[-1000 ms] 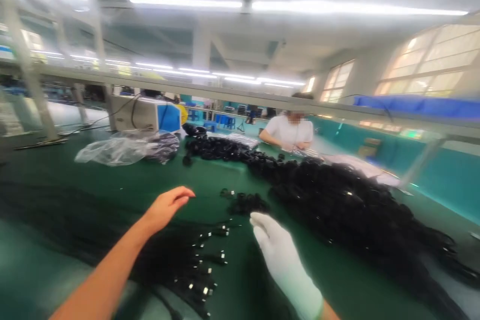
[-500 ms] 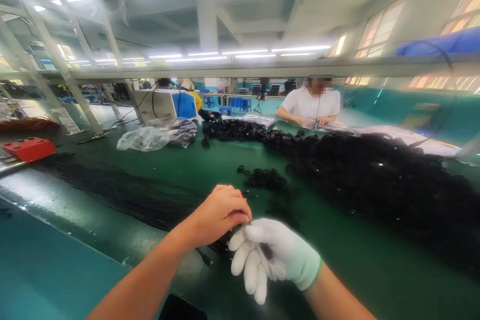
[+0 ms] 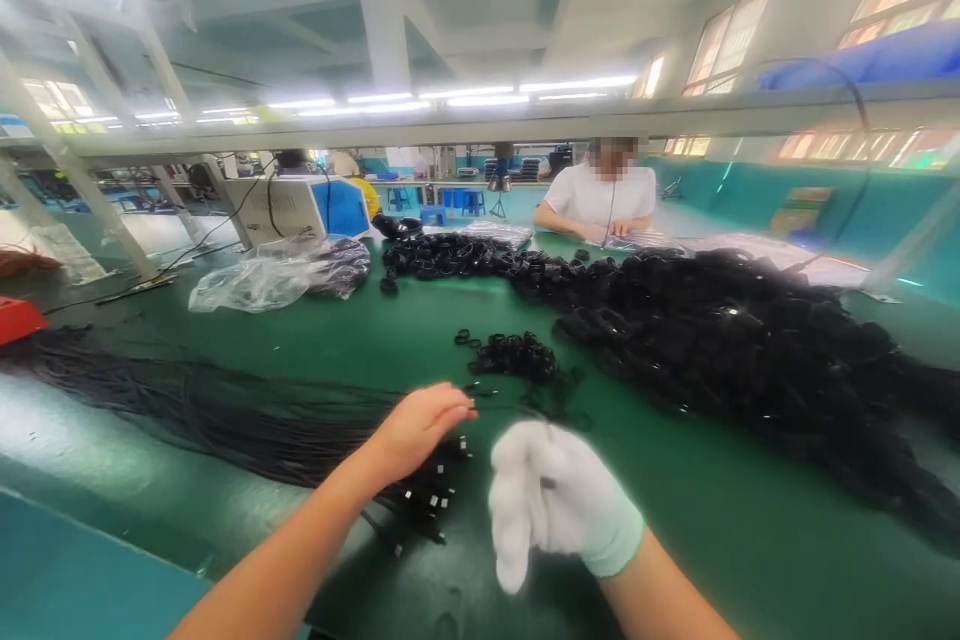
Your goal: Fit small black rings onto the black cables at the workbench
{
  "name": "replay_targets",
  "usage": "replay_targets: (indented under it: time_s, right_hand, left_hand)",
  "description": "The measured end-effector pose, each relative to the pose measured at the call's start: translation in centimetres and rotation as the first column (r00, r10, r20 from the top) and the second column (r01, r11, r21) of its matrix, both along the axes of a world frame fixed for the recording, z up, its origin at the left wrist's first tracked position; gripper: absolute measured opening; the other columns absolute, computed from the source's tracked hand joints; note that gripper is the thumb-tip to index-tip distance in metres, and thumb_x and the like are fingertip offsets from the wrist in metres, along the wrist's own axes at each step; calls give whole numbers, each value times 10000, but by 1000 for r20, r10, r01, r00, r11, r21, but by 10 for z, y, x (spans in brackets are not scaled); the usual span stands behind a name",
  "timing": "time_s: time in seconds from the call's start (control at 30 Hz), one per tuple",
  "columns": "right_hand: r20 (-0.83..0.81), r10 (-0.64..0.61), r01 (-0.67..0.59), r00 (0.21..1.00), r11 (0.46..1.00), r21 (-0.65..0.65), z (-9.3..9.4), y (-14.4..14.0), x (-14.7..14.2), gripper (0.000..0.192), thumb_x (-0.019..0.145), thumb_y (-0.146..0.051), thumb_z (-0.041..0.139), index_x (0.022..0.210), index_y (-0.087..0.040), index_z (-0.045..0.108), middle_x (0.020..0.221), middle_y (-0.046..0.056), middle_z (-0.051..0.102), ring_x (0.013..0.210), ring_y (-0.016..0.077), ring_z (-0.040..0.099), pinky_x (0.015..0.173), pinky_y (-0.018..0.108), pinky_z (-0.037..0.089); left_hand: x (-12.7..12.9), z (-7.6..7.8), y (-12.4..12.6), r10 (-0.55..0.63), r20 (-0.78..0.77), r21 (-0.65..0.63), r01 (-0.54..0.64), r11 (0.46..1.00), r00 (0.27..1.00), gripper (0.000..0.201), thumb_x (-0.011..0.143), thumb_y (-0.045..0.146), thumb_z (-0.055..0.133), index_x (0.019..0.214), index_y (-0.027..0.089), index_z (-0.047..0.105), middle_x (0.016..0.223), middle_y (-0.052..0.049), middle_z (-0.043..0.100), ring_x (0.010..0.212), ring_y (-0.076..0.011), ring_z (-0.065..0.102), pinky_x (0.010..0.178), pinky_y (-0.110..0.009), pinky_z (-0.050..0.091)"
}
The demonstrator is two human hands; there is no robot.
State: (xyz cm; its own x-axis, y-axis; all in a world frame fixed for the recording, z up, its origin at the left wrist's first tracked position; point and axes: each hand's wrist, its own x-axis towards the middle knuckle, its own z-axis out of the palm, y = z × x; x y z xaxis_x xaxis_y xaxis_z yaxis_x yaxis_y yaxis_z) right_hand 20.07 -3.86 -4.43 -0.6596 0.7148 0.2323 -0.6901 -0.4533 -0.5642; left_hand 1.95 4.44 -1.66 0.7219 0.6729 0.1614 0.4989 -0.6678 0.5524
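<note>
My bare left hand (image 3: 422, 432) reaches over a long bundle of black cables (image 3: 247, 415). Its thumb and fingers come together at the tips, where a thin dark cable appears to be pinched. My right hand (image 3: 555, 495), in a white knitted glove, is to its right with curled fingers. A faint dark strand runs from the left fingertips toward the glove, and a dark bit shows against the palm. Small metal plugs (image 3: 435, 500) at the bundle's ends lie just below my left hand. Beyond the hands sits a small heap of black ties or rings (image 3: 517, 356).
A large pile of black coiled cables (image 3: 735, 350) spreads over the right of the green table (image 3: 330, 345). Clear plastic bags (image 3: 255, 277), a blue-and-white machine (image 3: 300, 205) and a red box (image 3: 19, 319) stand left. A person in white (image 3: 600, 200) sits opposite.
My hands have moved apart, the gloved fingers curling in more. The view has shifted, so the bundle's plug ends now show below my left hand.
</note>
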Motion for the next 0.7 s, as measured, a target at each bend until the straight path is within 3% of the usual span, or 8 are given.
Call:
replay_targets:
  time_s: [0.07,0.13,0.2,0.3,0.37,0.43,0.57,0.7]
  right_hand:
    - [-55,-193,190,980,980,-52,12,2,14,272,770,-390,635,905,-190,510,745,-7,625,652,178,641,562,343,519]
    - [-73,-310,302,948,948,-104,25,5,25,211,780,-339,633,821,-200,480,664,-58,523,585,100,555,553,250,470]
    - [-53,-377,371,924,923,-100,33,10,31,170,807,-309,605,790,-198,477,638,-65,465,548,69,479,559,223,438]
    - [64,-475,479,878,873,-92,33,16,32,118,848,-307,552,893,-199,537,737,-29,547,632,91,523,704,294,473]
    - [148,-473,490,868,865,-109,26,18,26,197,844,-314,562,984,-176,560,865,25,611,766,135,583,820,364,459]
    - [220,-382,412,898,904,-112,16,17,16,285,819,-307,599,1040,-131,565,951,88,634,872,188,607,875,415,431]
    - [241,-62,85,968,993,-84,4,6,-6,368,805,-364,622,1051,-95,568,932,145,646,911,244,621,868,474,421]
    - [176,59,-47,983,996,-74,5,-3,-16,431,757,-405,673,1041,-102,559,945,151,639,977,265,599,892,518,395]
  left_hand:
    - [-10,-19,-3,164,-74,101,-156,983,984,329,945,293,322,911,203,636,868,-15,646,813,-158,573,745,-272,417]
    - [-16,-34,-17,249,-139,238,-212,948,958,325,940,279,314,899,212,629,847,-23,649,777,-172,581,717,-286,421]
    - [-17,-44,-40,230,-168,366,-156,917,958,295,920,239,338,857,222,625,799,-25,650,712,-178,585,664,-285,420]
    - [-13,-46,-77,90,-163,516,7,857,983,244,874,198,388,758,229,600,674,-12,623,578,-165,549,556,-269,385]
    - [-10,-33,-91,10,-116,579,60,813,993,239,863,193,395,718,226,581,607,-3,591,516,-153,507,510,-268,350]
    - [-8,-8,-91,5,-67,585,36,810,998,244,876,209,396,731,223,592,613,0,586,516,-147,489,515,-270,335]
    - [-5,47,-63,87,-107,426,-33,904,990,146,859,301,533,789,236,644,730,19,616,644,-133,523,596,-246,356]
    - [1,65,-39,2,-49,138,5,990,999,68,813,232,599,785,235,660,771,53,616,712,-95,559,639,-197,390]
